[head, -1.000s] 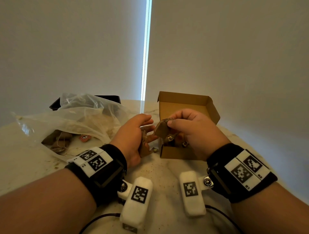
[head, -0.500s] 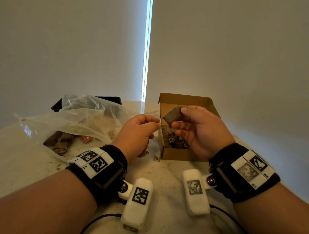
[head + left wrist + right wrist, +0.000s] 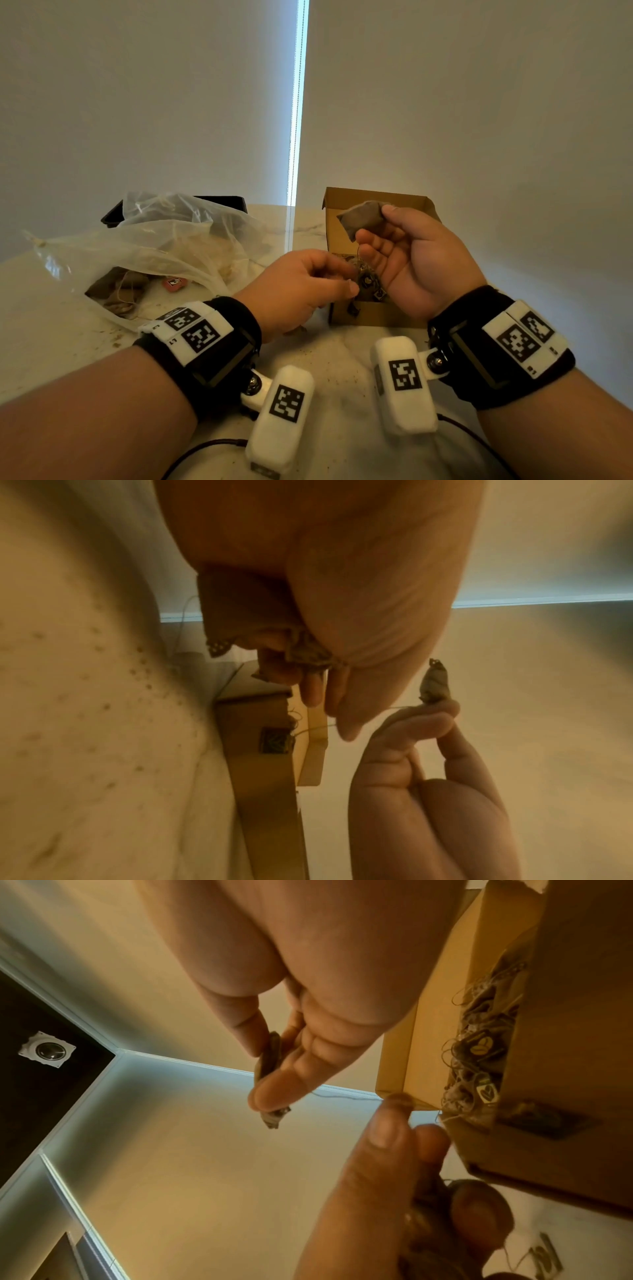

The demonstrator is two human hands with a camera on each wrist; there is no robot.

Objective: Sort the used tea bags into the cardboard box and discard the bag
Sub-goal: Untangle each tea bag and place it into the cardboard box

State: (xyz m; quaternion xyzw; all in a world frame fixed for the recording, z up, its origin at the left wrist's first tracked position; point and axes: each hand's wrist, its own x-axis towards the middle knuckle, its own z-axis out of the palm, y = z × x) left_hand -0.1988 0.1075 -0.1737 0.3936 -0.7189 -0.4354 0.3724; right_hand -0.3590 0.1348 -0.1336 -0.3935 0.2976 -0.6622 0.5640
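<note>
An open cardboard box (image 3: 373, 313) sits on the table, with several used tea bags and tags (image 3: 479, 1047) inside. My right hand (image 3: 376, 222) pinches a brown tea bag (image 3: 361, 217) between thumb and fingers, raised above the box. Its thin string (image 3: 397, 708) runs down to my left hand (image 3: 342, 284), which pinches it at the box's front left corner. The left hand's curled fingers also hold a second tea bag (image 3: 243, 607) in the palm. A tag (image 3: 276, 741) hangs against the box's front wall.
A crumpled clear plastic bag (image 3: 164, 240) lies to the left, holding more tea bags (image 3: 116, 291) and a red tag (image 3: 174, 282). A black tray (image 3: 222, 202) stands behind it. Tea crumbs dot the marble table (image 3: 339, 363). The wall is close behind the box.
My right hand has lifted its tea bag up and away from the left hand, over the box. The left hand has shifted right toward the box's front corner.
</note>
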